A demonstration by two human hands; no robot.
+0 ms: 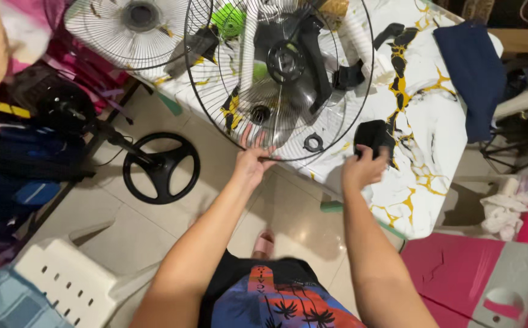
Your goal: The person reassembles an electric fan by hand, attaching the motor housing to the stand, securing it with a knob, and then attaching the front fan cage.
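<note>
Black wire fan guards number two: my left hand [253, 159] pinches the near guard [279, 79], my right hand [363, 168] grips one black cloth [373, 136] beside it.

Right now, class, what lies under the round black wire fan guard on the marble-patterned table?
Through the round black wire fan guard show clear plastic fan blades, a small black ring and the white marble-patterned table. Beneath the blades is hidden.
</note>
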